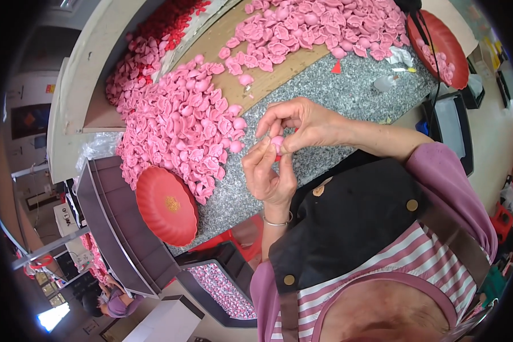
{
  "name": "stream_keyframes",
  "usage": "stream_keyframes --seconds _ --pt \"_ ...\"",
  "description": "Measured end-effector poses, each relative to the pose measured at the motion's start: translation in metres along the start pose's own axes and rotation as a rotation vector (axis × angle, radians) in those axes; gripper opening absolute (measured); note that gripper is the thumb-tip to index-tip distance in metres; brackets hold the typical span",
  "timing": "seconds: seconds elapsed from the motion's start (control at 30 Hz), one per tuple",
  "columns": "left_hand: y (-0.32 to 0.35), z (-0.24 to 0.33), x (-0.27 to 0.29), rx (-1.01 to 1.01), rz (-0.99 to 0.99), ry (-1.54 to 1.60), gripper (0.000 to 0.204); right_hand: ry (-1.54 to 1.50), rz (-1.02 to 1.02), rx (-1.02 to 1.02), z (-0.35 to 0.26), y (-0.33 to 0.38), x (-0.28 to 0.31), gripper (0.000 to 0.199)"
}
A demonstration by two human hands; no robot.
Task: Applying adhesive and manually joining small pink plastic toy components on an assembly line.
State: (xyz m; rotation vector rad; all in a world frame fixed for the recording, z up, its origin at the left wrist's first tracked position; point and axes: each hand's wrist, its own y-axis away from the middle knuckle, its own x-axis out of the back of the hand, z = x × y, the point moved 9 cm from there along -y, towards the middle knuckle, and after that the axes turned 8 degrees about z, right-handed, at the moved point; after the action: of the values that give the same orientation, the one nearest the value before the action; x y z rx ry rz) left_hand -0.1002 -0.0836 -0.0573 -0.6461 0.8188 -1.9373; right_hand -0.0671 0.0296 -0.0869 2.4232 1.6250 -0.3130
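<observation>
Over the speckled grey tabletop (347, 85), my two hands meet around a small pink piece (277, 142), rounded like those in the heaps. My left hand (269, 174), with a bracelet at the wrist, pinches it from the lower left. From the upper right, the thumb and fingers of my right hand (305, 125) close on the same piece. A bit of red shows just under it, and I cannot make out what that is. To the left spreads a heap of pink petal-shaped cups and small balls (176, 119).
Another pink heap (325, 25) covers a brown board (262, 85) at the back. A red scalloped plate (166, 205) stands at left, a second red plate (447, 43) at far right. A small clear bottle (385, 84) is on the table. A bin of pink-and-white pieces (222, 288) sits below.
</observation>
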Motion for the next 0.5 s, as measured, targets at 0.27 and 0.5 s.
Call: stream_keyframes --seconds 0.27,0.5 --pt "0.000 -0.014 -0.012 0.193 0.021 0.187 0.040 0.012 -0.009 0.066 -0.006 0.006 0.010 0.028" --pt "0.013 -0.062 -0.034 0.746 0.225 0.968 0.036 -0.013 0.308 0.323 -0.001 0.029 0.033 0.031"
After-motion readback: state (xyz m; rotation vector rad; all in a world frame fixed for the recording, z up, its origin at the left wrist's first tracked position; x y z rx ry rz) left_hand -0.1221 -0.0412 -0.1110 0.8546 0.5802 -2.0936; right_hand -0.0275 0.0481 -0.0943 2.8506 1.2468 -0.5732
